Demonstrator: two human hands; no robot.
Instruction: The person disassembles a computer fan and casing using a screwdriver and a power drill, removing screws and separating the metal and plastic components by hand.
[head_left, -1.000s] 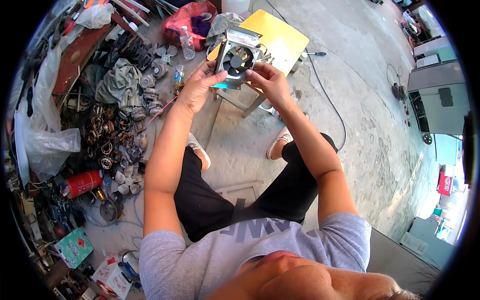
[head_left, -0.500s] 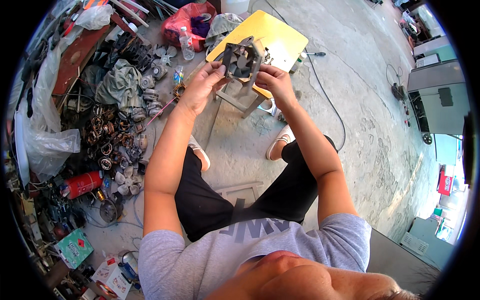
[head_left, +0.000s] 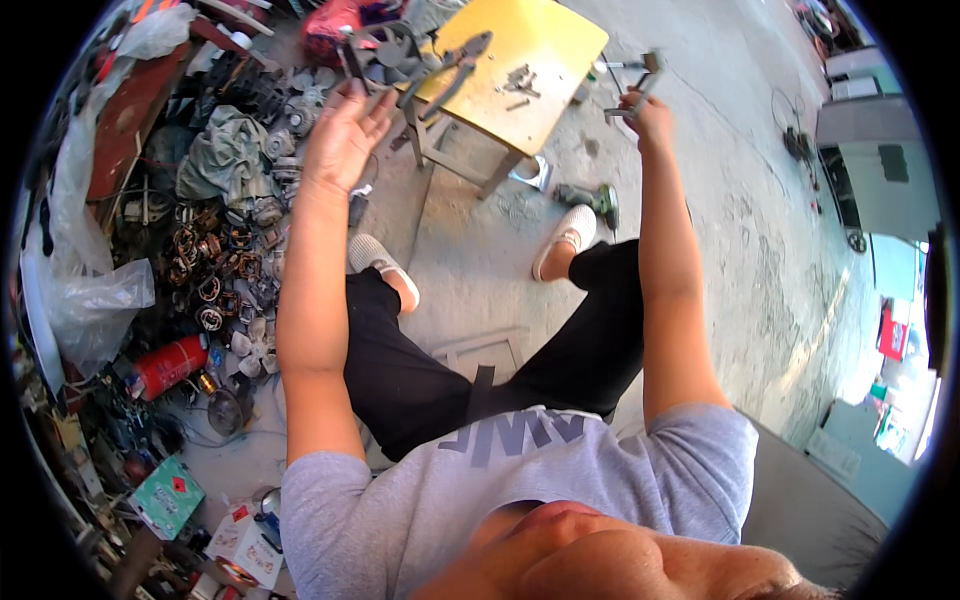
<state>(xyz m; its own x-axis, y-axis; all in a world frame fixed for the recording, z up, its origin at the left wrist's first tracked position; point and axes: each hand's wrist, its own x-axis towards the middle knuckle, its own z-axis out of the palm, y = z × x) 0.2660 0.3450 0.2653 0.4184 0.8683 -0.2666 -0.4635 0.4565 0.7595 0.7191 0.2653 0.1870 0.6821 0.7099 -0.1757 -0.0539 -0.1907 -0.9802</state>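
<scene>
My left hand is at the upper left, palm in view. Its thumb side meets the black frame edge of a small cooling fan, while the other fingers spread apart; the exact grip is partly hidden. Out to the right, my right hand closes around a grey angular bracket, which is slightly blurred. Between them stands a stool with a yellow top. On it lie pliers, handles over the near left edge, and several loose screws.
A green and black cordless drill rests on the floor by my right shoe. To the left spreads a heap of motor parts, with a crumpled cloth and a red cylinder. A red bag sits behind the fan.
My hands have moved apart from above the stool. The left went left with the fan, and the right swung right with the bracket. The pliers and screws on the stool now show.
</scene>
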